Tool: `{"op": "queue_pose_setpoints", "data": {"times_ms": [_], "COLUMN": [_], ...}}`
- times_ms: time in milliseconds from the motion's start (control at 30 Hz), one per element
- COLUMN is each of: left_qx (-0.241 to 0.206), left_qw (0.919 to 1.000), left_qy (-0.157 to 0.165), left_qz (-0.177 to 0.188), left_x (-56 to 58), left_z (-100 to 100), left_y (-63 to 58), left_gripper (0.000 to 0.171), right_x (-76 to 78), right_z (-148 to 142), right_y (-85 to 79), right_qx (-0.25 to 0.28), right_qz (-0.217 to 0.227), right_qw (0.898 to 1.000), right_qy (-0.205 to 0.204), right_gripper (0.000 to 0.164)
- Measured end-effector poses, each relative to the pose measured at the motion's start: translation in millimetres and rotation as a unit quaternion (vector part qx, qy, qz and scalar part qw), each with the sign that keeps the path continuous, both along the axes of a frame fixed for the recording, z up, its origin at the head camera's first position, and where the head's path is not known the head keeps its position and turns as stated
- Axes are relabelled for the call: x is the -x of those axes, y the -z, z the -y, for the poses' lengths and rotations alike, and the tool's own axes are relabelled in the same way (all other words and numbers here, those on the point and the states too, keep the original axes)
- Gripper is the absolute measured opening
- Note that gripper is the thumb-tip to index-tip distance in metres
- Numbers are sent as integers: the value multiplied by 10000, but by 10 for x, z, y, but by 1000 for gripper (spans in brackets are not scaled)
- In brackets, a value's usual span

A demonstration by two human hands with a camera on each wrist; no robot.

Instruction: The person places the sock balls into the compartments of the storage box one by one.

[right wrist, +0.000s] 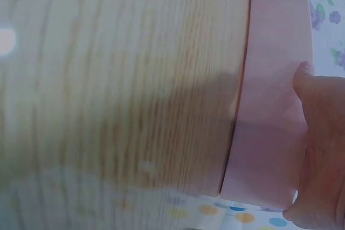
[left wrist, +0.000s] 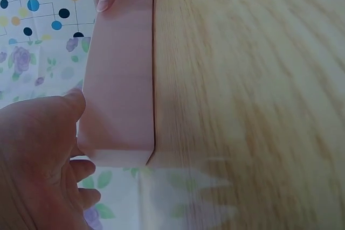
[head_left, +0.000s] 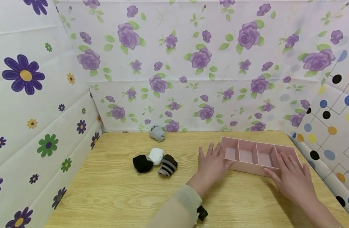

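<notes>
A pink divided box [head_left: 249, 168] with several compartments lies at the right of the table, its long front wall facing me. At its left end my left hand [head_left: 212, 163] has its fingers spread outside the box and its thumb by the front rim. The left wrist view shows that thumb [left wrist: 75, 100] right at the wall's upper edge. My right hand [head_left: 295, 180] lies over the right end, fingers extended across the last compartment. Its thumb [right wrist: 303, 74] meets the front wall's upper edge in the right wrist view. The compartments in sight hold nothing.
Left of the box sit rolled socks: a black one [head_left: 142, 163], a white one [head_left: 156, 156] and a striped one [head_left: 168, 166] close together, with a grey one [head_left: 157, 133] near the back edge. Patterned cloth walls [head_left: 168, 63] enclose the wooden table [head_left: 111, 196].
</notes>
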State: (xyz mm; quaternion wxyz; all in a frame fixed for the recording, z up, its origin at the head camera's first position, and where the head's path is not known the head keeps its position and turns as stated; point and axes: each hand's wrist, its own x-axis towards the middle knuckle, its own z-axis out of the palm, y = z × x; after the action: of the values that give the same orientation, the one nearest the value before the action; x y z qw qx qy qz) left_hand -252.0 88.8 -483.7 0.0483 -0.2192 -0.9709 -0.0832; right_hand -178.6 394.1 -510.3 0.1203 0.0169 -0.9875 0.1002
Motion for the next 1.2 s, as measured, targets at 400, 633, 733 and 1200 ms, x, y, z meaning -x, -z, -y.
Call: {"op": "queue_pose_setpoints", "data": {"times_ms": [400, 633, 733, 1200], "left_qx": [-5, 83, 68, -8], "left_qw": [9997, 9996, 9996, 9989], "left_qy": [-170, -217, -238, -451], "left_qz": [153, 181, 166, 138], "left_x": [-7, -3, -6, 3], "left_z": [140, 232, 278, 534], "left_y": [-1, 28, 35, 47], "left_gripper": [80, 82, 81, 81], "right_x": [48, 78, 96, 209], "right_z": [145, 227, 270, 536], "right_y": [-7, -12, -17, -23], "right_qx": [56, 29, 38, 160], "right_qz": [-54, 9, 8, -59], "right_qw": [9998, 9997, 9996, 9988], "right_qy": [-209, -246, -272, -460], "right_gripper": [96, 96, 95, 93]}}
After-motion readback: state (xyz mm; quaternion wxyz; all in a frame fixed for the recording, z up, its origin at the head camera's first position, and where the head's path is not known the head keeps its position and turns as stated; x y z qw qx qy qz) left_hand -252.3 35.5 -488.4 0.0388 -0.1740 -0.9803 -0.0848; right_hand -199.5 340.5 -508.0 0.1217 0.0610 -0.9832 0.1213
